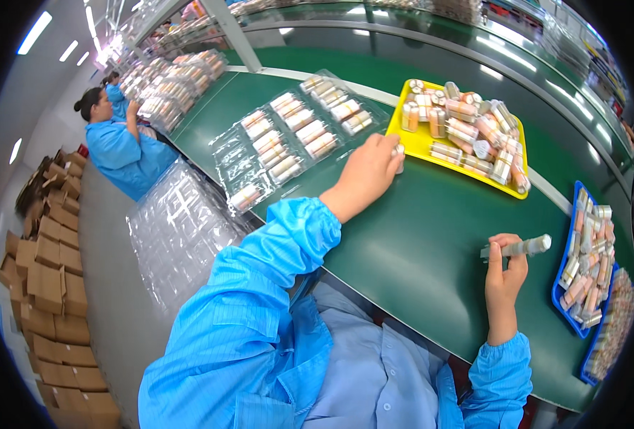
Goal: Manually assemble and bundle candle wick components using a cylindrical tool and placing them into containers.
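My left hand (368, 179) reaches over the green work surface to the left rim of a yellow tray (454, 164). Its fingers are closed on a small pale tube (400, 159), mostly hidden by the fingers. Short cylindrical tubes with peach, white and clear parts are heaped in that tray. At the right, my right hand (505, 282) pinches a pale, clear-ended tube (528, 247) held nearly level above the surface; whether it is one piece or two cannot be made out. Left of my left hand lies a clear plastic blister tray (230, 154), partly filled with rows of tubes.
Blue trays (565, 264) of similar tubes stand at the far right. Empty clear blister trays (177, 229) are stacked at the left edge. A co-worker in blue (127, 154) works farther left near filled trays. Cardboard boxes (52, 279) line the floor. A metal rail (317, 79) runs behind.
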The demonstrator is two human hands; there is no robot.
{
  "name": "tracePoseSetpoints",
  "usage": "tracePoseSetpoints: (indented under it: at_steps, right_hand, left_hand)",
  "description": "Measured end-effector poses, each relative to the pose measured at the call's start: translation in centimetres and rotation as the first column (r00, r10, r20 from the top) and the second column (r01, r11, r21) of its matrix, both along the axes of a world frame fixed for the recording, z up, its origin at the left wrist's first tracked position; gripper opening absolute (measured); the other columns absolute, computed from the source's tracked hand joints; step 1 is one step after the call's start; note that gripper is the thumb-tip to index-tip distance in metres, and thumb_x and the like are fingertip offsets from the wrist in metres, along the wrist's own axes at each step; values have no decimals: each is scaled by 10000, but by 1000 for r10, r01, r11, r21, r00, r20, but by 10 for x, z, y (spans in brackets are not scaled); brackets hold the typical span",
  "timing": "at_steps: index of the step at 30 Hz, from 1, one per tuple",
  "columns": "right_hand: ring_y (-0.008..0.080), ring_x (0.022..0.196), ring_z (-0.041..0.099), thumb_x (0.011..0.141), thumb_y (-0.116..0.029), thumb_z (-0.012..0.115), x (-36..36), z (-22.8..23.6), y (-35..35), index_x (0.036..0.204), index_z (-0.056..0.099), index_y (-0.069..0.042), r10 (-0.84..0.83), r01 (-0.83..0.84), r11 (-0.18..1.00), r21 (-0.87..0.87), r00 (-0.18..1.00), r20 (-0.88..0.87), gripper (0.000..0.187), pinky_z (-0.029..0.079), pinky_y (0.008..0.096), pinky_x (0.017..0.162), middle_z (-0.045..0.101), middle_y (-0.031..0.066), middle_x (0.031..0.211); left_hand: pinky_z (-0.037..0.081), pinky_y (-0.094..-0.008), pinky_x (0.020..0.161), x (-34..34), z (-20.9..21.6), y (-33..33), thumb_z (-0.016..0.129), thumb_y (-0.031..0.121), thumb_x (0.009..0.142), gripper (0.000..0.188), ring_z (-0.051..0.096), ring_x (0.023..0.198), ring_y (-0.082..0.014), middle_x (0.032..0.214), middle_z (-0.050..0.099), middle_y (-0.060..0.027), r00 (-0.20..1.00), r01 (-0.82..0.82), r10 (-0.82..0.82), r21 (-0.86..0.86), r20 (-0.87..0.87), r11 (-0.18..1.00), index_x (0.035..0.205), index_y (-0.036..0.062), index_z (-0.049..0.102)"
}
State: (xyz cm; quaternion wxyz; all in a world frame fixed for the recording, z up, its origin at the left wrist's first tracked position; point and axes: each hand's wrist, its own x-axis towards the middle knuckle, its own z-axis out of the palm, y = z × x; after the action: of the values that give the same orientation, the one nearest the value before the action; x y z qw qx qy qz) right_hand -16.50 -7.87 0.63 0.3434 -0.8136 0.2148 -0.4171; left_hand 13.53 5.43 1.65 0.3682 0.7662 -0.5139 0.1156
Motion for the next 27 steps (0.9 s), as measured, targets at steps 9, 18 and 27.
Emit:
tracePoseSetpoints:
  at_steps: [9, 18, 27]
  right_hand:
    - [204, 859, 603, 966, -47, 611, -1, 1, 6, 933, 561, -28, 33, -33, 999, -11, 999, -31, 64, 479, 330, 789, 628, 111, 953]
    - [214, 844, 605, 956, -36, 619, 2, -4, 6, 924, 552, -24, 59, -62, 997, -54, 997, -56, 75, 480, 342, 767, 630, 123, 951]
    - [226, 842, 614, 948, -28, 628, 1, -2, 6, 929, 555, -26, 52, -55, 998, -39, 997, -63, 75, 489, 351, 767, 633, 128, 945]
  left_hand:
    - [551, -455, 829, 157, 54, 130, 672, 272, 930, 278, 692, 898, -340, 1007, 665, -173, 786, -573, 533, 48, 314, 818, 1177, 146, 692]
    - [536, -502, 932, 254, 9, 233, 607, 266, 969, 298, 664, 1029, -437, 1167, 658, -217, 695, -718, 513, 452, 504, 529, 1217, 123, 687]
    - [439, -497, 1048, 298, -1, 239, 381, 469, 1057, 555, 571, 1252, -437, 1358, 613, -242, 735, -587, 644, 274, -213, 761, 1367, 55, 583]
